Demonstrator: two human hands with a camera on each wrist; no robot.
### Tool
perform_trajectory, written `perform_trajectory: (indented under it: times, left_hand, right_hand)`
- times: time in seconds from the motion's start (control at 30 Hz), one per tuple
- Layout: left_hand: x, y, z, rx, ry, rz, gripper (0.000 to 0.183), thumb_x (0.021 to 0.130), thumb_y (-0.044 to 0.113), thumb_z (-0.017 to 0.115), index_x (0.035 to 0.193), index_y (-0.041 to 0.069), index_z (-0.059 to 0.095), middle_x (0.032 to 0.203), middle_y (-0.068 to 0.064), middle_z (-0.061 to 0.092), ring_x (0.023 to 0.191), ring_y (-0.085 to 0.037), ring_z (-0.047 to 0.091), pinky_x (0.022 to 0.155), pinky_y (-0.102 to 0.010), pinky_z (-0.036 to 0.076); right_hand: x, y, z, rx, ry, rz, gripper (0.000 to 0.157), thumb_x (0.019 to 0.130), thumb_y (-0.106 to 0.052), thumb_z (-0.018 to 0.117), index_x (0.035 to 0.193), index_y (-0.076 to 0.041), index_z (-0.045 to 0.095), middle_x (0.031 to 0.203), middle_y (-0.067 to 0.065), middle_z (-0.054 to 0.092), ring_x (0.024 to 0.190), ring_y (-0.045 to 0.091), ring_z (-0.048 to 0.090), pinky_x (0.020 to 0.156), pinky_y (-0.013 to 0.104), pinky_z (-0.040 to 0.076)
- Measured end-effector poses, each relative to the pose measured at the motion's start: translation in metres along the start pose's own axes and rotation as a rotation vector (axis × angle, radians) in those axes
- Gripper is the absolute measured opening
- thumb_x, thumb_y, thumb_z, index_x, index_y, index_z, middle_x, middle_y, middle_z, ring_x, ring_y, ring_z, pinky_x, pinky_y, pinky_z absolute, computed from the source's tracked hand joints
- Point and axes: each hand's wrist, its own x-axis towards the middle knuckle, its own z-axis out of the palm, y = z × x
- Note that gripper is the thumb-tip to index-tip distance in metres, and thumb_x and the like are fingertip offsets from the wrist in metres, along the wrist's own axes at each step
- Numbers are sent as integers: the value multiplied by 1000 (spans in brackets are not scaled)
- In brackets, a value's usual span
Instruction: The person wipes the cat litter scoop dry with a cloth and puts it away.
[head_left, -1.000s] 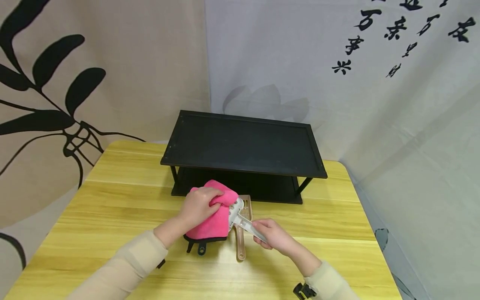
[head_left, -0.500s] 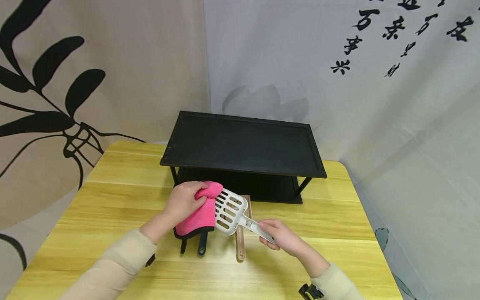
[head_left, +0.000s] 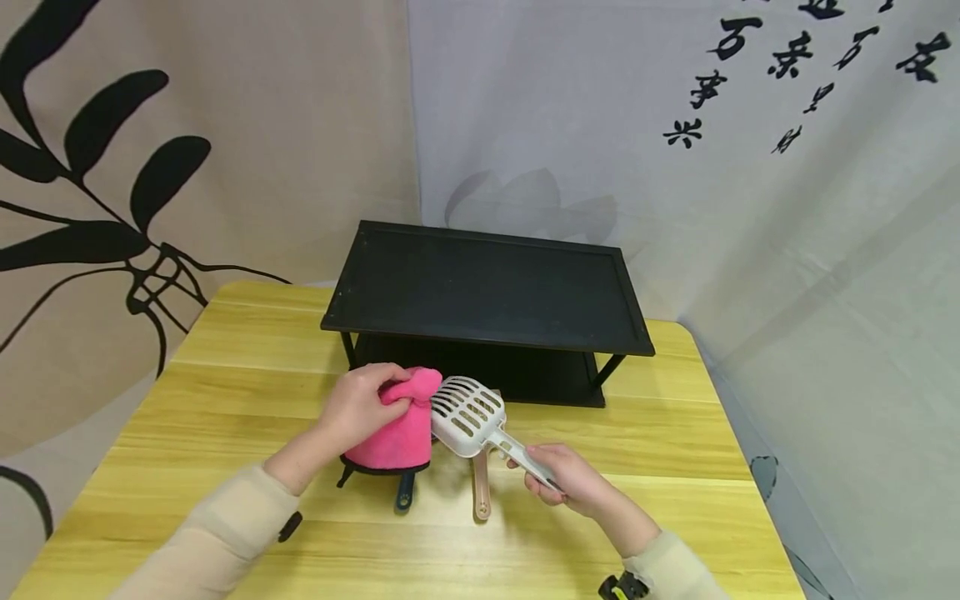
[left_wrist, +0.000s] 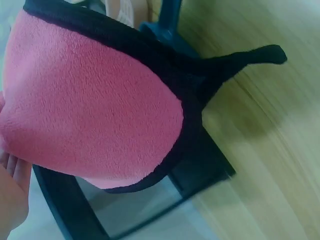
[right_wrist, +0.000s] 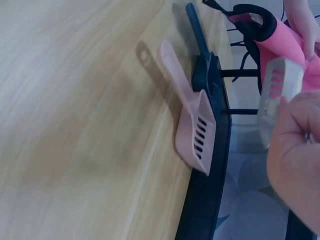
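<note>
My left hand (head_left: 363, 408) pinches the top of a pink plush cloth (head_left: 393, 442) with black edging and a black loop; it hangs in folds below the fingers. By its handle, my right hand (head_left: 562, 479) grips a white slotted litter scoop (head_left: 472, 417), raised over the table. The scoop's front edge is right at the cloth's side. Beneath, a beige-pink litter scoop (right_wrist: 192, 135) lies on the table, its head mostly covered by the white one in the head view. Beside it is a dark blue scoop (right_wrist: 200, 40), with only its handle showing below the cloth in the head view.
A black two-tier shelf (head_left: 487, 292) stands at the back of the wooden table (head_left: 637, 450), just behind the scoops. Printed fabric curtains (head_left: 525, 100) hang behind the table and along its sides.
The cloth has moved left with my left hand, uncovering the white scoop's slotted head. My right hand has shifted slightly right, and the scoop's head is tilted differently.
</note>
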Motion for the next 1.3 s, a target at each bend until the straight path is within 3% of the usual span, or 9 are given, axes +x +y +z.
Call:
perform_trajectory:
  times: [0.2,0.33,0.53,0.8,1.03,1.3]
  left_hand:
    - [-6,15,15,3,-34,181,24,68,12,80,88,12,67,84,2,68,72,-9,57,66,-24,51]
    - [-7,13,21,23,-16,209,23,68,10,80,87,11,67,84,1,69,73,-10,60,66,-24,51]
    - [-2,2,17,76,10,117,24,68,11,80,89,10,68,86,-4,70,75,-16,62,68,-31,52]
    - [2,-11,-2,74,-6,-42,25,72,9,77,95,7,67,88,-8,68,70,-16,53,62,-28,50]
    - [-1,-22,-14,50,10,-87,23,74,8,75,95,5,67,87,-9,67,69,-17,51,60,-27,47]
    - [-5,-35,-21,38,67,-87,20,74,5,74,93,4,67,84,-10,67,67,-17,51,59,-26,46]
  right_hand:
    - [6,-6,8,115,5,35,42,102,-24,28,114,11,47,61,-10,49,40,-3,35,41,13,29]
    - [8,-9,11,132,2,43,38,102,-22,26,111,7,49,60,-10,46,40,-4,34,41,12,27]
    - [3,-9,6,129,-23,52,39,103,-23,25,111,6,50,59,-10,46,39,-4,34,39,12,27]
    - [-1,-12,-2,145,-36,30,38,102,-27,30,112,2,52,62,-10,49,40,-5,36,41,11,28]
    - [-3,-13,-5,101,-14,36,48,102,-29,29,119,13,47,65,-8,52,42,-1,39,42,13,31]
    - [-6,-9,-11,92,-56,27,25,101,-29,34,98,-8,48,71,-9,53,47,-1,41,46,13,33]
